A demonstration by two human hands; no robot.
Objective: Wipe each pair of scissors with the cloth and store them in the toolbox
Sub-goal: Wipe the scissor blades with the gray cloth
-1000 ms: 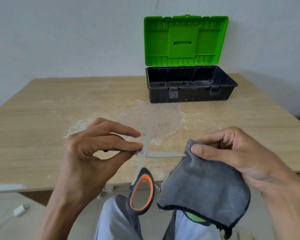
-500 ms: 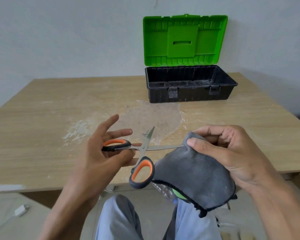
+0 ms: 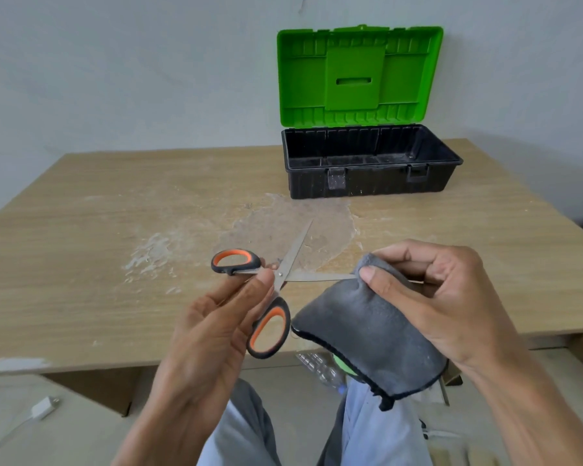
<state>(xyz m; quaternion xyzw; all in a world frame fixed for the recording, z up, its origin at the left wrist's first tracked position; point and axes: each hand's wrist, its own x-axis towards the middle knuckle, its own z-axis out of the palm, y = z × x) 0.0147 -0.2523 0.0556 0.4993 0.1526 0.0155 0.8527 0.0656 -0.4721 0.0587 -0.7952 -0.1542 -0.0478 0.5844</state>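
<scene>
So the person is holding a pair of steel scissors with black-and-orange plastic handles point(image 3: 279, 274) out over the near edge of the pale wood-grain table point(image 3: 81, 230), blades spread wide. The left hand point(image 3: 216, 324) is gripping them right by the pivot, with the thumb pressing on top and the fingers curling underneath. One handle loop is sticking out to the left above the hand, and the other is hanging down beside the palm. One blade is pointing up and away toward the back of the table. The other is running straight to the right into a soft grey microfibre cloth with dark edging point(image 3: 360, 338). The right hand point(image 3: 428, 297) is pinching a fold of that cloth around the blade between thumb and forefinger, so the tip is sitting hidden inside it, and the rest of the cloth is drooping below the hand. The black plastic toolbox point(image 3: 367, 183) is sitting well apart at the far side of the table, with its bright green lid point(image 3: 357, 75) standing open against the wall. A scuffed, peeling patch of tabletop point(image 3: 283, 227) is lying between the box and the scissors. Can't say whether anything's stamped on the blades, too small. Down on the floor at the left a white plug with its cable point(image 3: 42, 407) is lying around, and light-coloured trouser legs point(image 3: 246, 432) are showing below the hands.
</scene>
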